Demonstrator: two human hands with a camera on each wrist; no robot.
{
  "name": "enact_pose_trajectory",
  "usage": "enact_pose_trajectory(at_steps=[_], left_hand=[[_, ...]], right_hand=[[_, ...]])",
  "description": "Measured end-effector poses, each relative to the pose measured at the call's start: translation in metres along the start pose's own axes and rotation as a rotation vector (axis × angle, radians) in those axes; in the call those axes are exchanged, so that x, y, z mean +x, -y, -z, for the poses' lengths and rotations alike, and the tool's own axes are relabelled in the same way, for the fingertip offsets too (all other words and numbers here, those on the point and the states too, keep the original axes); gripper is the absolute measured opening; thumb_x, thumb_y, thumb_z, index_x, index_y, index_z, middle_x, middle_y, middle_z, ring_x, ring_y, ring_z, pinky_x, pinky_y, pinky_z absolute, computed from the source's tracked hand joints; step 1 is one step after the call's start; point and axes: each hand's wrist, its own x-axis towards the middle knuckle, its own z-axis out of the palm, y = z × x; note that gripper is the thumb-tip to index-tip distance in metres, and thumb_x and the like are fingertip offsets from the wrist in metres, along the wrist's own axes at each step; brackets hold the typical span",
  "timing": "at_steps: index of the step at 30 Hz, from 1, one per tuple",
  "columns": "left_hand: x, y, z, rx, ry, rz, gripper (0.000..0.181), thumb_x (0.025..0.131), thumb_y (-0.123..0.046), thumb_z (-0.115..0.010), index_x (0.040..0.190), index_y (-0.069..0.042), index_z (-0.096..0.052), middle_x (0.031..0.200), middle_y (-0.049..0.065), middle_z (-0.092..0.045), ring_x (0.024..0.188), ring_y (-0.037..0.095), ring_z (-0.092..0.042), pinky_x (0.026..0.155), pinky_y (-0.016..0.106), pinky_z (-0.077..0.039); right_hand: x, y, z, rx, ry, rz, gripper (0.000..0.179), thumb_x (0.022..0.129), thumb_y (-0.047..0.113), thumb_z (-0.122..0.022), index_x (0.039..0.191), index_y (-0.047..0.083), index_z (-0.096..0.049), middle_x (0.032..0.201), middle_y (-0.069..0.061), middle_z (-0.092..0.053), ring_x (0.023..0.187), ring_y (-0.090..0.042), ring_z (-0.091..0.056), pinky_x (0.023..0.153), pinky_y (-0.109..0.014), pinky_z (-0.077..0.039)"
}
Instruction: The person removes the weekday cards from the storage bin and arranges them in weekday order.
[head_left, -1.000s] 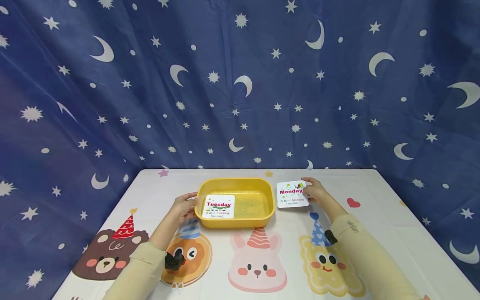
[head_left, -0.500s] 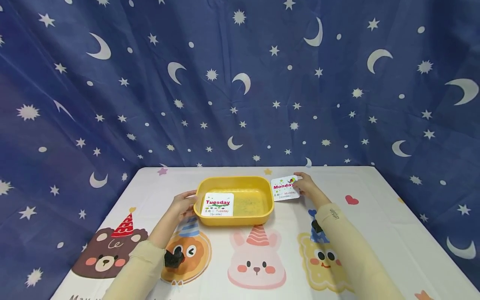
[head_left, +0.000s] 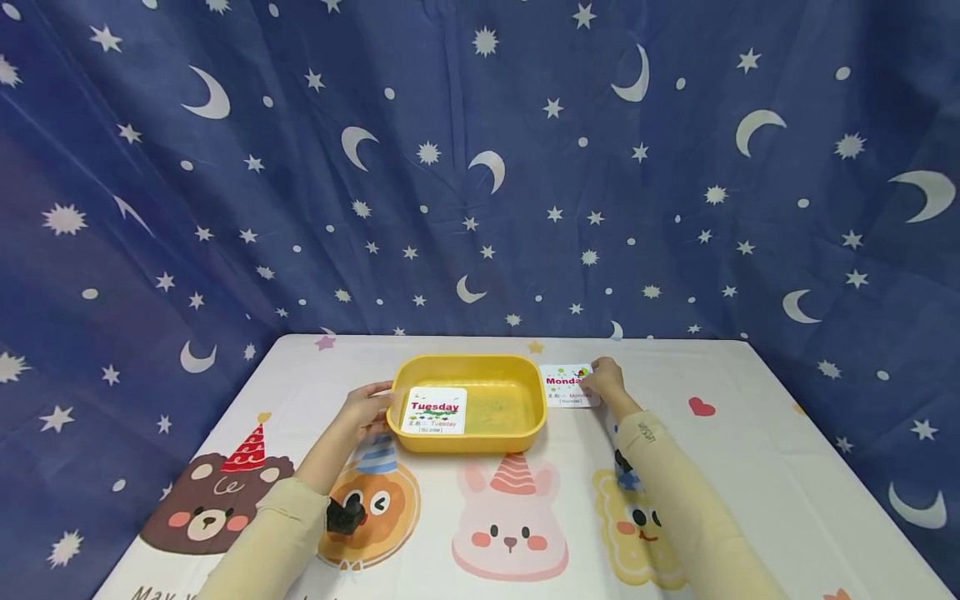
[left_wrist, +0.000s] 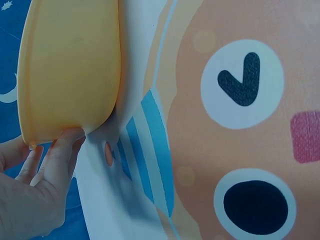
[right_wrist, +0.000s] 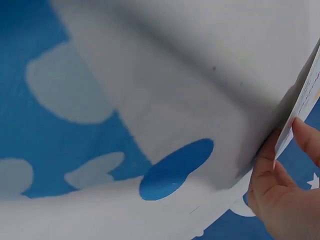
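Observation:
A yellow plastic tray stands on the table, and a white card printed "Tuesday" lies in its left part. My left hand holds the tray's left end; in the left wrist view its fingers are against the outer wall, with the thumb by the rim. To the right of the tray, my right hand pinches a white card printed "Monday" by its right edge. In the right wrist view the thumb is on the card's printed face and the fingers are behind it. The card's left edge is close beside the tray's rim.
A white tablecloth with cartoon animal and food prints covers the table. Behind it and along both sides hangs a dark blue curtain patterned with moons and stars.
My right hand has carried the "Monday" card left to beside the tray, and the card now looks flatter. My left hand and the tray have stayed in place.

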Motion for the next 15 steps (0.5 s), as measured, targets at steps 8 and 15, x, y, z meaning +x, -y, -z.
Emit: enact_pose_trajectory(at_steps=[8, 15], left_hand=[[0.002, -0.002, 0.000, -0.006, -0.011, 0.011, 0.045, 0.097, -0.005, -0.046, 0.141, -0.001, -0.038, 0.138, 0.029, -0.043, 0.068, 0.009, -0.062, 0.057, 0.023, -0.056], [0.000, -0.003, 0.000, 0.008, -0.023, 0.023, 0.045, 0.096, -0.006, -0.048, 0.140, -0.001, -0.039, 0.137, 0.028, -0.044, 0.068, 0.010, -0.062, 0.058, 0.024, -0.056]], right_hand=[[-0.095, 0.086, 0.042, -0.086, -0.026, -0.098, 0.067, 0.066, 0.017, -0.083, 0.120, -0.009, -0.052, 0.114, -0.025, -0.060, 0.105, -0.040, -0.056, 0.092, -0.046, -0.048], [-0.162, 0.142, 0.071, -0.129, 0.022, -0.170, 0.050, 0.080, 0.012, -0.071, 0.120, -0.006, -0.047, 0.124, -0.028, -0.052, 0.118, -0.044, -0.046, 0.102, -0.050, -0.040]])
